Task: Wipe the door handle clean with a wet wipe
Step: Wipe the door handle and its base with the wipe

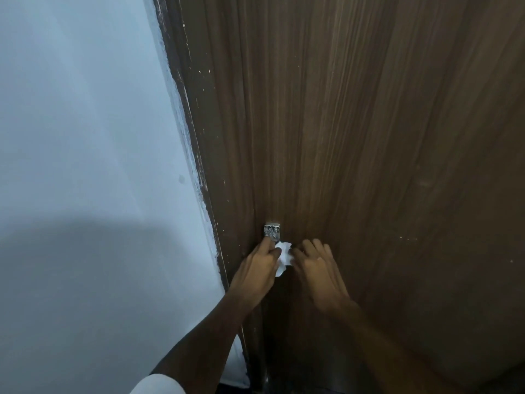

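A shiny metal door handle [272,232] sticks out of a dark brown wooden door [355,137]; only its top end shows above my hands. A white wet wipe [285,255], crumpled, sits just below that end, between my two hands. My left hand [257,273] is closed around the wipe and the handle from the left. Blurred, my right hand [315,268] touches the wipe's right side with its thumb, its fingers stretched up along the door. The lower handle is hidden behind the wipe and hands.
The dark door frame [199,155], flecked with white paint, runs diagonally to the left of the handle. A pale blue-white wall [85,166] fills the left side, with my shadow low on it. A white sleeve [159,385] shows at the bottom.
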The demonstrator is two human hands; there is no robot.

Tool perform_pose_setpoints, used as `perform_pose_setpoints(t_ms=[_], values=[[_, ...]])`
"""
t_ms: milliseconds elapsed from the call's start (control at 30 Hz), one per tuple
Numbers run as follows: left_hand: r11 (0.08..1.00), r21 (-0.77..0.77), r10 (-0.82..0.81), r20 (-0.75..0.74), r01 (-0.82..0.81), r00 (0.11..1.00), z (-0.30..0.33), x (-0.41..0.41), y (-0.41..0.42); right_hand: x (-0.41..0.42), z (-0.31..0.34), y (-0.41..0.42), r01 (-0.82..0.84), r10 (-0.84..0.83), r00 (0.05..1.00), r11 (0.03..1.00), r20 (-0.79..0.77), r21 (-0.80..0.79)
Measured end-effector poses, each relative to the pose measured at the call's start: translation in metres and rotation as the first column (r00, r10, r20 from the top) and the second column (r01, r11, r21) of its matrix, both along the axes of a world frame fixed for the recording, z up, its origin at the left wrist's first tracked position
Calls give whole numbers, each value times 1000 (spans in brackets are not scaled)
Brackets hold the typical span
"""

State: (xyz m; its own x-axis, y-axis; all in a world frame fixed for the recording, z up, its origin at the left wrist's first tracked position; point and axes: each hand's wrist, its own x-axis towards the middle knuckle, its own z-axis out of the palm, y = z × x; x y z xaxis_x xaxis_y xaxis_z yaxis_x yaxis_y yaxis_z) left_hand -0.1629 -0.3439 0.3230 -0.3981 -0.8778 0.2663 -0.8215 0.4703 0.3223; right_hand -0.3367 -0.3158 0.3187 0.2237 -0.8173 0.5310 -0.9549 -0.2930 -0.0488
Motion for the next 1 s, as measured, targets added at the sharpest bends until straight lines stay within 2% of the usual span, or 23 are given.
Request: perform_pose_setpoints(t_ms=[133,233,400,533,633,767,900,1000], values=[[998,-54,-41,58,44,997,5,-12,-3,-3,5,3,62,-62,998,998,-17,-23],[996,-89,-10,91,18,996,6,-14,-3,1,7,2,70,-70,997,997,-14,-27],[990,-139,25,121,-8,992,6,-3,2,16,5,-7,24,-24,1000,1000,-2,14],[990,-110,108,133,-93,985,2,8,2,27,2,-14,-19,21,998,999,-55,26],[994,-100,62,131,-49,989,1,7,0,24,1,-14,-30,30,997,1000,-74,0],[995,12,-96,155,95,983,3,-7,0,2,-2,-6,-23,19,999,996,-50,-82],[989,-105,-90,164,108,982,3,-21,8,-13,-3,3,17,-20,999,997,-34,-72],[984,-149,-73,166,98,983,5,-25,12,-12,-2,5,27,-30,995,999,-96,-38]])
